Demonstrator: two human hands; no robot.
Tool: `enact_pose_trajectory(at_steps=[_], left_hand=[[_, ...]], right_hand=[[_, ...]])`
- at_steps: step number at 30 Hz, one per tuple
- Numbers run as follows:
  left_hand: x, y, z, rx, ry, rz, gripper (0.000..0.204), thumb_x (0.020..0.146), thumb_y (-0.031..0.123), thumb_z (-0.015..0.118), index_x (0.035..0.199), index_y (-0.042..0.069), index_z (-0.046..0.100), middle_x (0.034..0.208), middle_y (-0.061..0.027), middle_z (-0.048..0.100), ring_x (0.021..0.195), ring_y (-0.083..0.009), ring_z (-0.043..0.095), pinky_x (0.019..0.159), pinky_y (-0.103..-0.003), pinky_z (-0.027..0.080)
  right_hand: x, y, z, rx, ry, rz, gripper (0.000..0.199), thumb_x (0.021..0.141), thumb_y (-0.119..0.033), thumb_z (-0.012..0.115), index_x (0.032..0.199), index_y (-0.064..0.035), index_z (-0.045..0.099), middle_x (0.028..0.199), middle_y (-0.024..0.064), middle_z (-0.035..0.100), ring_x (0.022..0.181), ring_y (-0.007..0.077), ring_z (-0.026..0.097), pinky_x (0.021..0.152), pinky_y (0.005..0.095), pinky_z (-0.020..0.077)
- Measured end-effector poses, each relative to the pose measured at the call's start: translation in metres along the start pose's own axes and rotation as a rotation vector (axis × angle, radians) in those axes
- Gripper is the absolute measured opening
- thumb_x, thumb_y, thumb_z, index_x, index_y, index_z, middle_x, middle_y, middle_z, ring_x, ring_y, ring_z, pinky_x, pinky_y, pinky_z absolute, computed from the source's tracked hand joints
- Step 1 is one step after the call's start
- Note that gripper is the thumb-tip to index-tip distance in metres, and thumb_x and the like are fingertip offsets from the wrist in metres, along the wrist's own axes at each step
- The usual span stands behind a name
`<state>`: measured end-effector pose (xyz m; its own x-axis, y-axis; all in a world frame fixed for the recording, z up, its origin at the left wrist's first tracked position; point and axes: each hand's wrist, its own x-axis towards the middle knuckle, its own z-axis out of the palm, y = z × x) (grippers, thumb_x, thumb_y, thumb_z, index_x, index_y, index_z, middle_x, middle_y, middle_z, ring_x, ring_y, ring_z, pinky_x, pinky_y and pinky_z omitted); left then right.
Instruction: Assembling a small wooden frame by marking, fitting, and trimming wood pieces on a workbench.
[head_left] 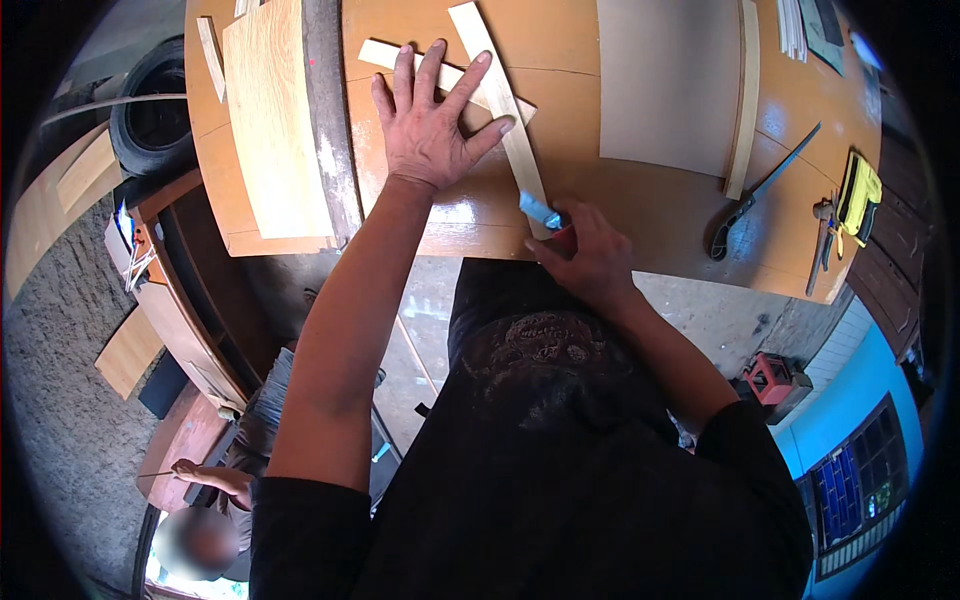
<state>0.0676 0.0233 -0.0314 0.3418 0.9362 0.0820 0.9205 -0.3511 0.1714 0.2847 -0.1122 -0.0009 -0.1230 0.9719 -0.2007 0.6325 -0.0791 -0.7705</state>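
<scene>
With fingers spread, my left hand (425, 125) presses flat on two pale wooden strips that cross on the tabletop. The longer strip (521, 160) runs toward my body, and the other strip (377, 52) lies slantwise beneath my fingers. My right hand (590, 250) is closed around a red-handled blade tool (541, 211) at the near end of the longer strip. Its flat blade shines bluish against the wood; most of the handle is hidden in my fist, so its exact kind cannot be told.
Wooden boards (275, 130) lie left on the brown table (680, 185). A grey-brown sheet (670, 80) and another wood strip (743, 110) lie right, near a handsaw (765, 190), a hammer (822, 235) and a yellow-black tool (858, 195). Another person (225, 485) is at lower left.
</scene>
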Motion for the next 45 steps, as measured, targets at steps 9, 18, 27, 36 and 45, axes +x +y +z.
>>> enact_pose_trajectory(at_steps=[9,18,27,36,45], left_hand=[[0.0,-0.002,0.002,-0.015,0.009,-0.008,0.075,0.081,0.075,0.058,0.147,0.044,0.045,0.155,-0.0094,0.035,0.146,-0.0383,0.024,0.113,-0.069,0.015],[0.001,0.0,0.002,-0.027,0.005,-0.016,0.074,0.081,0.077,0.056,0.147,0.047,0.043,0.155,-0.0089,0.035,0.147,-0.0378,0.023,0.113,-0.071,0.014],[0.0,-0.001,0.004,-0.031,0.019,-0.012,0.074,0.08,0.077,0.056,0.147,0.046,0.044,0.154,-0.0088,0.036,0.147,-0.0377,0.023,0.112,-0.071,0.015],[0.001,0.0,0.002,-0.015,0.022,-0.005,0.073,0.082,0.074,0.058,0.148,0.045,0.043,0.154,-0.009,0.036,0.146,-0.0376,0.026,0.113,-0.067,0.016],[-0.002,-0.003,0.001,-0.007,0.028,-0.006,0.074,0.082,0.073,0.059,0.148,0.044,0.044,0.154,-0.0089,0.037,0.146,-0.0377,0.025,0.113,-0.068,0.017]], right_hand=[[0.059,-0.013,-0.026,0.393,-0.19,0.33,0.029,0.101,-0.026,0.053,0.104,0.0017,0.059,0.081,0.0222,0.064,0.075,0.0449,0.063,0.071,0.0476,0.049],[0.08,-0.027,-0.018,-0.065,-0.258,0.256,0.043,0.102,-0.033,0.043,0.095,0.0038,0.065,0.084,0.0311,0.066,0.082,0.05,0.064,0.081,0.0587,0.0491],[0.085,-0.026,-0.011,-0.106,-0.229,0.201,0.045,0.102,-0.033,0.042,0.09,0.0045,0.065,0.079,0.0306,0.066,0.077,0.0499,0.065,0.079,0.058,0.0509],[0.093,-0.041,-0.023,-0.151,-0.288,0.213,0.047,0.101,-0.031,0.041,0.089,0.0069,0.066,0.082,0.0313,0.067,0.081,0.0501,0.066,0.081,0.0567,0.0517],[0.072,-0.036,-0.035,-0.166,-0.438,0.243,0.046,0.101,-0.029,0.041,0.09,0.007,0.067,0.085,0.0312,0.066,0.084,0.0503,0.064,0.085,0.0554,0.0504]])
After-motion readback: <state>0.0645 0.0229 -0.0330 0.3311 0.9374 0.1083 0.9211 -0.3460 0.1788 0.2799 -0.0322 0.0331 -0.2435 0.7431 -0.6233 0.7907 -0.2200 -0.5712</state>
